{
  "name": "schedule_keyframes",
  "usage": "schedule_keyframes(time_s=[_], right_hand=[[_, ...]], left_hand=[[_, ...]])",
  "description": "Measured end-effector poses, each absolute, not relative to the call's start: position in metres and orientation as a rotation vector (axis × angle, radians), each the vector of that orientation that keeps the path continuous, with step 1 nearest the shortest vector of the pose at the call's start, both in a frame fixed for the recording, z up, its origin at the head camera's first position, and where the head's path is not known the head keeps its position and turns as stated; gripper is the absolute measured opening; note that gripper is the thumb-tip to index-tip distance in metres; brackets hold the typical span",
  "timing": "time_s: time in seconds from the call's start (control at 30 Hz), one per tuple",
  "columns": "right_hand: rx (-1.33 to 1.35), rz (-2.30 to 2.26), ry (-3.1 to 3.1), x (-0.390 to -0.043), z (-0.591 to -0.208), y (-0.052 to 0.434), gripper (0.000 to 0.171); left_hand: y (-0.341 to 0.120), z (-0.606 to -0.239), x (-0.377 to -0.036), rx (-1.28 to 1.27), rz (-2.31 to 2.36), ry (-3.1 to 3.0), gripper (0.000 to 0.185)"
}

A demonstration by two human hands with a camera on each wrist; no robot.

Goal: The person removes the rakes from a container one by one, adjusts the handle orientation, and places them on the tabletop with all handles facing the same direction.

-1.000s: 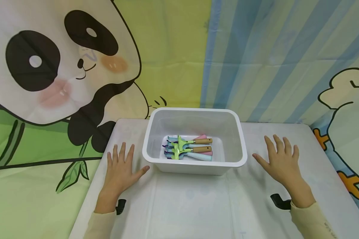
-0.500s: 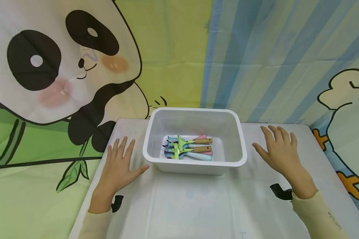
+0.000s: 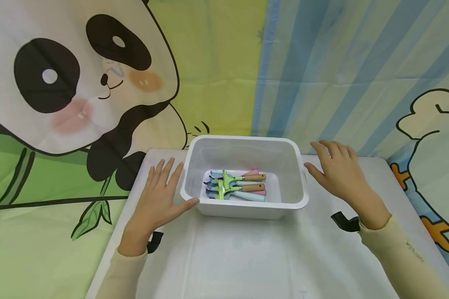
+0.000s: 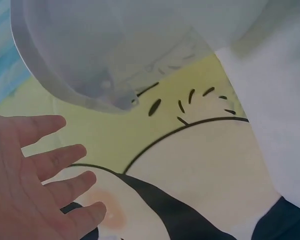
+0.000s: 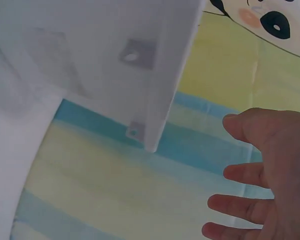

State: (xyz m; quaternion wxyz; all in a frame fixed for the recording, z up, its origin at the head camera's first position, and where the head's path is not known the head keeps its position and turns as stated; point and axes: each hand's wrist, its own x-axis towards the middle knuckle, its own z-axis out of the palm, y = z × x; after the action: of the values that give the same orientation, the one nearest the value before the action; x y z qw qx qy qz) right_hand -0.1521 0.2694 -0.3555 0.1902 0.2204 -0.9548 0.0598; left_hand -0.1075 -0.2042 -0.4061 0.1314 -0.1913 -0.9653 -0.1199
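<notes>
On the white tabletop [image 3: 243,257], two flat hands flank a white plastic bin [image 3: 244,209]

At the bin's left wall the left hand [image 3: 158,199] lies with fingers straight and spread, its thumb touching the lower left corner of the rim and nothing gripped; the right hand [image 3: 336,172] hovers just beside the right wall, fingers relaxed and loosely spread, holding nothing. Inside the bin, on its floor, lies a small heap of toy garden rakes [image 3: 233,186] with green heads and wooden, pink and pale blue handles. Behind hangs a cartoon panda backdrop [image 3: 78,83]
</notes>
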Motion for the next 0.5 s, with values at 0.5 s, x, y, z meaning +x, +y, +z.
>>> schedule_keyframes(time_s=[0.5], right_hand=[[0.815,0.144,-2.798,-0.189,-0.315,0.212,0.054]], left_hand=[[-0.165,-0.402,-0.129,-0.641,-0.331,-2.892,0.111]])
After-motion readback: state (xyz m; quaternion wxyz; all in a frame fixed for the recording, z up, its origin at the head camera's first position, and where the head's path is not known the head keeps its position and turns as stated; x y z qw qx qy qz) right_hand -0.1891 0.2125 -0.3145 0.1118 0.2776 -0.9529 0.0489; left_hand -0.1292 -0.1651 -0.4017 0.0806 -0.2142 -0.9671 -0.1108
